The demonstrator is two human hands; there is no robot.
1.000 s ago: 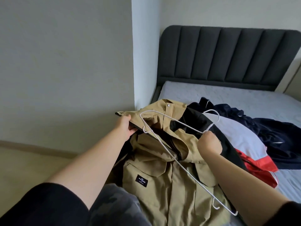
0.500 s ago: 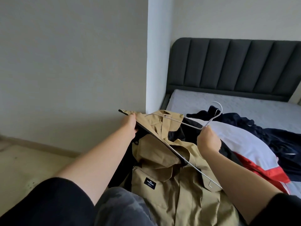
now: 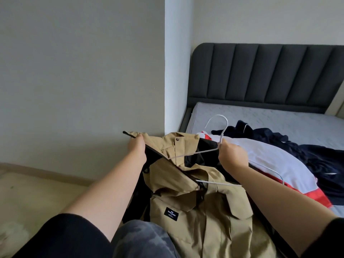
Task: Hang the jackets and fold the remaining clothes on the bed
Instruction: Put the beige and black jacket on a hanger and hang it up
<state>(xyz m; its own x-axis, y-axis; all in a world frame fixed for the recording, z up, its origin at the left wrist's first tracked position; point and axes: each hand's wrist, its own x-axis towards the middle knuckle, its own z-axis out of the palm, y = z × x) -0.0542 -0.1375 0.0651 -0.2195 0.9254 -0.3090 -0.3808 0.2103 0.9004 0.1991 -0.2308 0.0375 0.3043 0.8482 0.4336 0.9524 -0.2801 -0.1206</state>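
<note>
The tan jacket (image 3: 201, 211) is found draped at the near edge of the bed (image 3: 260, 116), at 6 o'clock in the view, front side up, with its black lining exposed at the neck. The hands are held apart. The left hand (image 3: 136, 146) is clamped on the jacket's opened front edge at 10 o'clock of the garment. The right hand (image 3: 231, 155) is closed round the white wire hanger (image 3: 197, 152) at the base of its hook. One hanger arm is seen running from that grip toward 8 o'clock, into the collar opening. The other end is seen outside the cloth, at 4 o'clock of the right hand. The step is judged to be the seating of the hanger, not yet complete. Several faults are foreseen. The inserted arm may be caught in the loose lining instead of reaching the shoulder. With only one shoulder seated, the jacket may slide off when lifted. The thin wire may be bent by the garment's weight. The free end may be snagged on the white and red garment (image 3: 275, 161) or the navy garment (image 3: 316, 151) lying at 2 o'clock.
</note>
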